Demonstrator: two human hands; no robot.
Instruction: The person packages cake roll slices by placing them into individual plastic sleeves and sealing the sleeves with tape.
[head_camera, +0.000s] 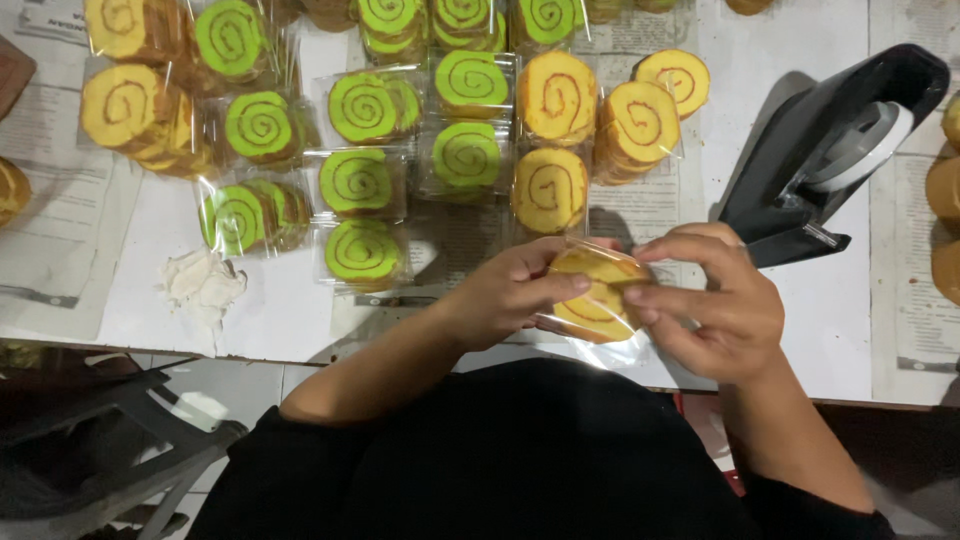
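Note:
Both my hands hold one yellow swirl roll-cake slice in clear plastic wrap above the table's near edge. My left hand grips its left side with thumb and fingers. My right hand pinches the wrap on its right side. A loose flap of clear plastic hangs below the slice.
Several wrapped green swirl slices and yellow swirl slices lie on the paper-covered table. A black tape dispenser stands at the right. A crumpled white tissue lies at the left. A grey chair sits below left.

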